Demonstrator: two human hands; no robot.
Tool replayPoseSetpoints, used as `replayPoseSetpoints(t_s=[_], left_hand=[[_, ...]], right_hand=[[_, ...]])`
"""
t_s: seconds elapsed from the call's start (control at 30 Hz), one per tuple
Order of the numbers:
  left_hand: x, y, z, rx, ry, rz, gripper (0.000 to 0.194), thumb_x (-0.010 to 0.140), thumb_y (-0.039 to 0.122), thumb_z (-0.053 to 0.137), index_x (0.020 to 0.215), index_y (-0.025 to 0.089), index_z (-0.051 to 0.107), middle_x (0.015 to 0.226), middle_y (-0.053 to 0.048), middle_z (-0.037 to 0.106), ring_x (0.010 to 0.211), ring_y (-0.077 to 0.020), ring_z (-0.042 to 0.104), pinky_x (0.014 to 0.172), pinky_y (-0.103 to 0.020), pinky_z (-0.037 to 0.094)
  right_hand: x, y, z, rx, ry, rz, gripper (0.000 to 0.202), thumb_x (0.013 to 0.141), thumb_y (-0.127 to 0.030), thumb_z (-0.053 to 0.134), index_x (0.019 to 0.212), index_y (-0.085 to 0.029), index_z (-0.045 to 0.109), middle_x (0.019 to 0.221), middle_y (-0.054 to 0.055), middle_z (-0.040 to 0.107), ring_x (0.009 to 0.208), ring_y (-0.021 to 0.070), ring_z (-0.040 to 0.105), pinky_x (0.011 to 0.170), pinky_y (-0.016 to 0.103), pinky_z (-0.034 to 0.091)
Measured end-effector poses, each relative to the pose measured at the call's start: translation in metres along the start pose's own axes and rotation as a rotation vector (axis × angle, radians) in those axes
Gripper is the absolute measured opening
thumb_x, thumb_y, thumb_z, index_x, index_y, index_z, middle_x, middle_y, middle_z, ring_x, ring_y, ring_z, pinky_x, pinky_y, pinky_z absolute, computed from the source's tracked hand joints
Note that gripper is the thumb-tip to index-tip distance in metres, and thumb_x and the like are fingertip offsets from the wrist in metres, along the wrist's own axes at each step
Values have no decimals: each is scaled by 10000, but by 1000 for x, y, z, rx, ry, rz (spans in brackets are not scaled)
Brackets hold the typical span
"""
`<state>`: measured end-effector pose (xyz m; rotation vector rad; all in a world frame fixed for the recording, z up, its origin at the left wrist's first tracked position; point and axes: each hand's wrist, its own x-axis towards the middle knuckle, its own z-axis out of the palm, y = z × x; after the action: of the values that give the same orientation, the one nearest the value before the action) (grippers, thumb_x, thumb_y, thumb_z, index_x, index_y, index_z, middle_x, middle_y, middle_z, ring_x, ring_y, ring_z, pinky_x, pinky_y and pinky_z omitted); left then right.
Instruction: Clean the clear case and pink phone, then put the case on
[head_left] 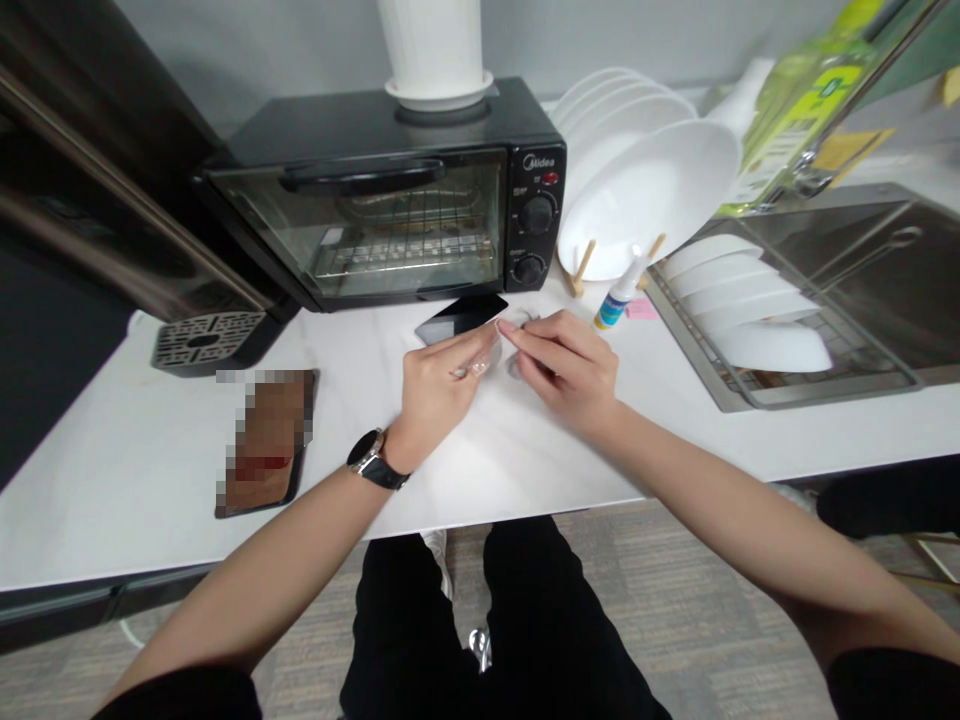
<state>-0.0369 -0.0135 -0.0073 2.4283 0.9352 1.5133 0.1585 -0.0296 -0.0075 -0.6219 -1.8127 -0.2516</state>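
Over the white counter (480,455), my left hand (442,385) and my right hand (566,365) meet with their fingertips almost touching. A small clear, shiny piece (481,362), perhaps plastic, is pinched in my left hand. The fingers of my right hand are closed together at its upper edge; what they grip is too small to make out. Just behind my hands lies a dark flat phone-like object (461,318). A small bottle with a blue label and white nozzle (616,300) stands to the right, beside a pink slip (640,309).
A black toaster oven (375,220) stands behind, with a white pot (435,50) on top. White plates (645,190) stand in a rack at its right. Bowls (772,345) sit in a wire basket by the sink. A phone-like slab (266,440) lies left.
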Motion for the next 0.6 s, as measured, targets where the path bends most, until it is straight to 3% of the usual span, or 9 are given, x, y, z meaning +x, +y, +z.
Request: replayPoseSetpoints(t_s=[0.17,0.3,0.43,0.6], left_hand=[[-2,-3,3,-5,52,1,255,1000,189,664,1198,185,825,1138,-66,840,943,-187,821,870,-263,654],[-2,-4,3,-1,36,11,247,982,167,683,1182,178,826,1138,-73,839,932,-187,823,868,-261,658],[0,-2,1,-30,-12,20,276,922,46,677,1102,179,838,1162,-54,835,961,-181,824,878,-241,652],[0,4,-4,-40,-70,-28,486,850,-51,628,1230,193,806,1274,-49,794,1093,-217,808,978,-314,655]], right_hand=[[0,4,-1,-26,53,47,493,1026,-130,614,1479,-322,640,956,25,733,843,160,694,729,319,594],[-1,2,1,-3,47,60,490,1018,-124,615,1470,-310,646,980,35,732,875,168,700,742,324,602],[-1,-6,3,56,11,-8,517,1000,-110,639,1489,-279,627,964,44,729,836,168,685,701,312,604],[0,-12,6,146,-48,-104,564,1004,-130,649,1548,-245,559,963,54,731,864,186,691,728,339,625]])
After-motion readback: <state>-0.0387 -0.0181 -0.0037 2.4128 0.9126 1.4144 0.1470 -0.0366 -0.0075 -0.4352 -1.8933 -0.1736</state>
